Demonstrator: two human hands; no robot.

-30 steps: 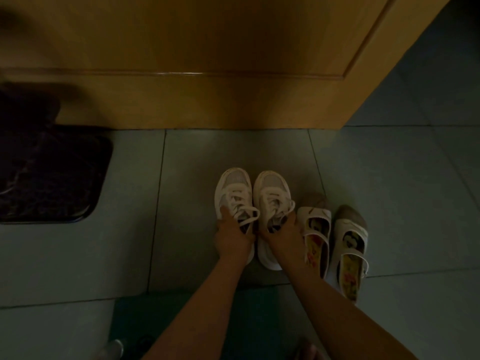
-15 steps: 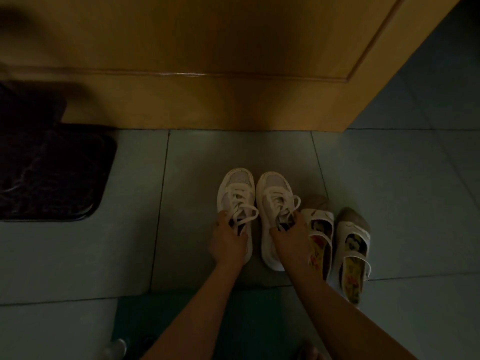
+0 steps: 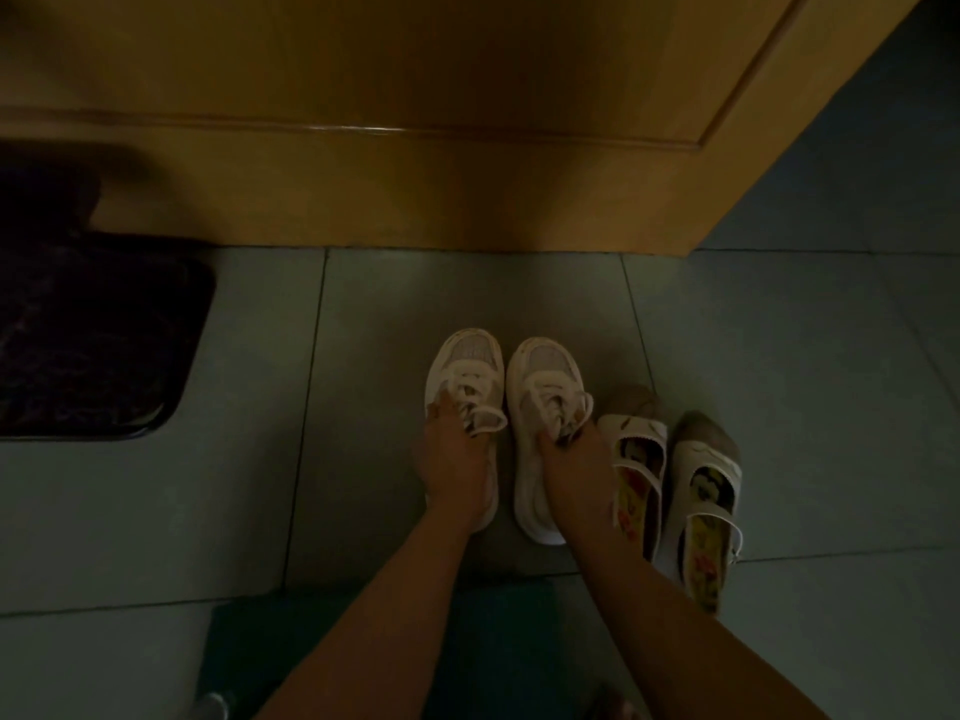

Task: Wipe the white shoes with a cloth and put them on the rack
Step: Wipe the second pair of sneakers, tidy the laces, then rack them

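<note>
The white shoes (image 3: 545, 371) are set side by side on the tiles (image 3: 363, 366) before the door (image 3: 415, 174), toes toward it. Each is gripped at its opening, one by the left hand (image 3: 454, 459), one by the right hand (image 3: 576, 467), fingers seemingly hooked inside in the dim light, so that both may be lifted together

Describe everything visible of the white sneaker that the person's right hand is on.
The white sneaker is a low lace-up with a pale mesh toe panel, loose white laces and a thick white sole. It stands upright on the tiled floor, toe toward the wooden door. The right hand grips its opening, fingers curled in behind the tongue. The other white sneaker, gripped by the left hand, sits close on one side, a strap shoe on the other.
</note>
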